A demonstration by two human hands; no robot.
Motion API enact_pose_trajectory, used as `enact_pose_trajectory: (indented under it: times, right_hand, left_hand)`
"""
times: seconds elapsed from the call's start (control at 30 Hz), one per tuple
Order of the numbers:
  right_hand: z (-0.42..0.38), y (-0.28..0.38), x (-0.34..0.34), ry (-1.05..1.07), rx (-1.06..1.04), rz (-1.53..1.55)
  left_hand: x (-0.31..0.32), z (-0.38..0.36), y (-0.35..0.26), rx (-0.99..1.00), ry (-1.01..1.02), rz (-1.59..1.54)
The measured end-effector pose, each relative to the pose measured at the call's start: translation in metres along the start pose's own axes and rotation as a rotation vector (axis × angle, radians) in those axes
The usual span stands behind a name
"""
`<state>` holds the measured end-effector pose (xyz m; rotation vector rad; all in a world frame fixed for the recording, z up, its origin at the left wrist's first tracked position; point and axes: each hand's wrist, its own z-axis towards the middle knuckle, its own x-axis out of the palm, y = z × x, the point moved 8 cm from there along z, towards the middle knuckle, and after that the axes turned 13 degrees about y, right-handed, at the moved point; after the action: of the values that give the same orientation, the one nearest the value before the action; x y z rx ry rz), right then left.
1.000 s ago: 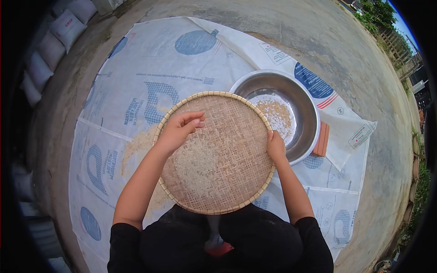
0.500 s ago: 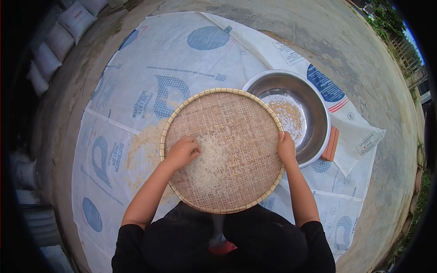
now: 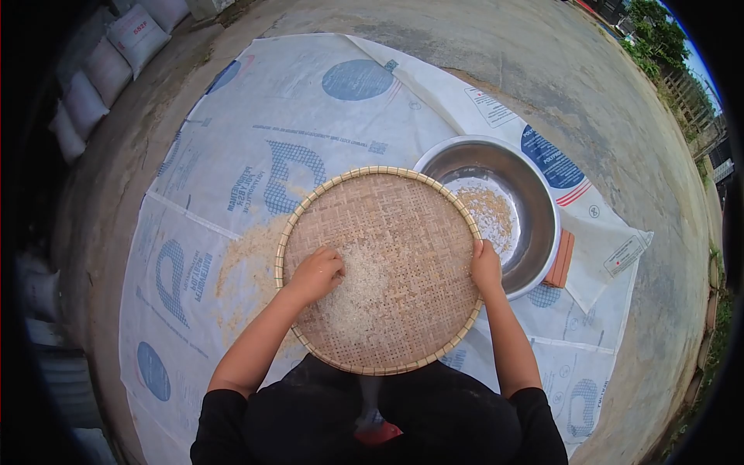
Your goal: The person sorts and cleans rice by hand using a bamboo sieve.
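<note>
A round woven tray (image 3: 418, 310) with a pale rim is held in front of my body. White grains (image 3: 358, 291) lie spread over its left and middle part. My left hand (image 3: 319, 274) is over the tray beside the grains, its fingers curled together; what they hold, if anything, is too small to make out. My right hand (image 3: 486, 267) grips the tray's right rim, thumb on top. Behind the tray's right edge stands a metal basin (image 3: 535, 225), partly covered by it, with brownish grains or husks (image 3: 488, 209) inside.
A printed white sheet (image 3: 232, 155) covers the concrete ground. Husks (image 3: 248, 263) are scattered on it left of the tray. Reddish bricks (image 3: 559, 260) touch the basin's right side. Filled sacks (image 3: 138, 37) stand at the upper left. Plants (image 3: 659, 35) and a fence are at the upper right.
The tray, basin and sheet appear slightly lower in the view. My left hand remains curled over the grains, and my right hand keeps its grip on the rim.
</note>
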<state>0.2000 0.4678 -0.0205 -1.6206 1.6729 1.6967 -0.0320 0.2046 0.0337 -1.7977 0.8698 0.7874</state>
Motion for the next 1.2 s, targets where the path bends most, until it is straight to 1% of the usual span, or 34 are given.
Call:
enact_pose_trajectory:
  times: [0.07, 0.27, 0.47, 0.63, 0.87, 1.0, 1.13, 1.2]
  right_hand:
    - [0.001, -0.002, 0.002, 0.002, -0.002, 0.001]
    - [0.001, -0.001, 0.002, -0.001, -0.010, 0.001]
    - [0.000, 0.000, 0.000, -0.010, -0.023, 0.011]
    - [0.002, -0.003, 0.002, -0.012, -0.017, 0.002]
    - [0.001, 0.000, 0.001, -0.011, -0.025, 0.007]
    - [0.002, -0.002, 0.002, -0.006, 0.003, -0.009]
    - [-0.001, -0.001, 0.000, -0.021, -0.024, 0.007]
    - [0.001, -0.002, 0.001, 0.012, 0.001, 0.005]
  left_hand:
    - [0.002, 0.000, 0.002, -0.020, 0.019, -0.022]
    - [0.006, 0.000, 0.006, -0.015, -0.012, -0.056]
    - [0.007, -0.001, 0.007, -0.028, -0.010, -0.023]
    - [0.003, -0.001, -0.001, 0.022, -0.092, 0.057]
    - [0.004, -0.001, -0.004, 0.015, -0.039, 0.063]
    - [0.007, -0.001, -0.005, 0.020, -0.057, 0.106]
    - [0.007, -0.002, -0.007, 0.038, -0.083, 0.141]
    - [0.005, -0.004, -0.009, 0.038, -0.094, 0.135]
